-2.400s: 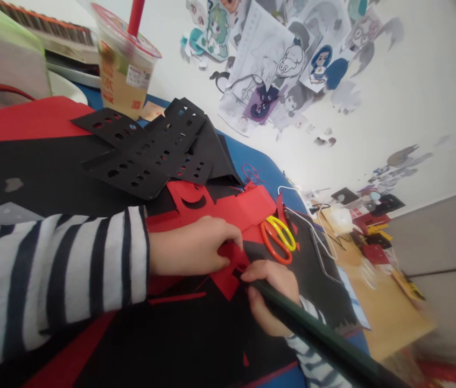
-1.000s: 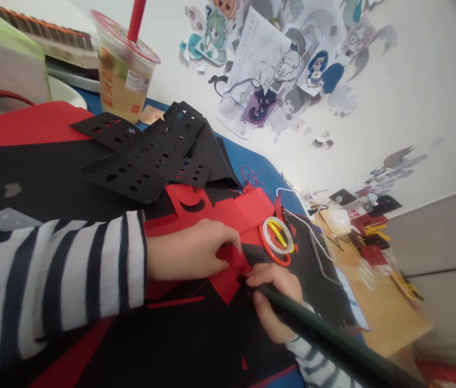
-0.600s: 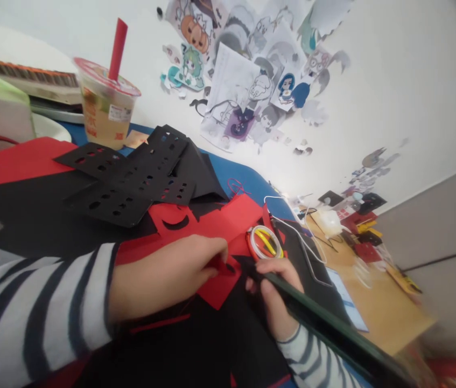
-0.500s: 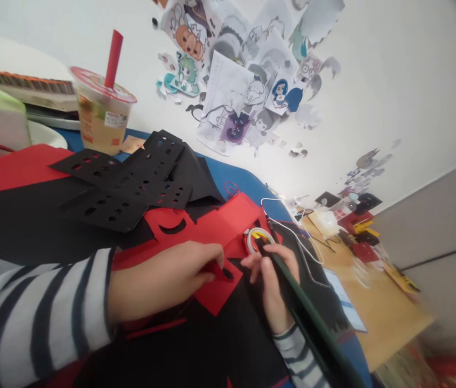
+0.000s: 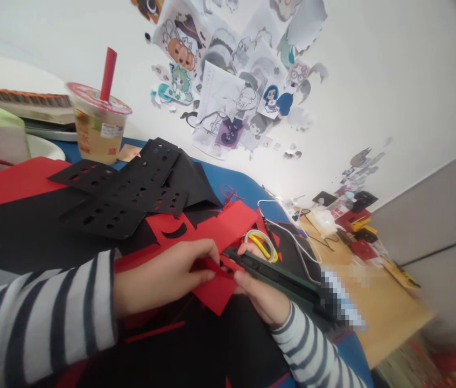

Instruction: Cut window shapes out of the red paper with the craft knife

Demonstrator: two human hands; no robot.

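My left hand point(image 5: 187, 272) is closed in a pinch on a folded piece of red paper point(image 5: 216, 271). Over the black sheets, my right hand point(image 5: 266, 293) has a long dark green utility knife point(image 5: 280, 280) lying across its fingers, the narrow dark end pointing left toward the red paper. Its thumb and fingertips touch the paper's right edge. Just behind that hand lies a roll of tape point(image 5: 248, 237) with something yellow inside. More red paper, with cut-out shapes point(image 5: 236, 220), lies beyond my left hand.
Black card pieces with punched holes point(image 5: 126, 188) lie at the back left. A drink cup point(image 5: 100, 126) with a red straw stands behind them. A white cable point(image 5: 288, 231) runs at the right, near a wooden desk point(image 5: 389, 302). Drawings point(image 5: 231, 97) cover the wall.
My right hand has moved left to the red paper, and its fingers now meet the paper. The knife has swung to a flatter angle, its tip shifting left. My left hand stays nearly in place.
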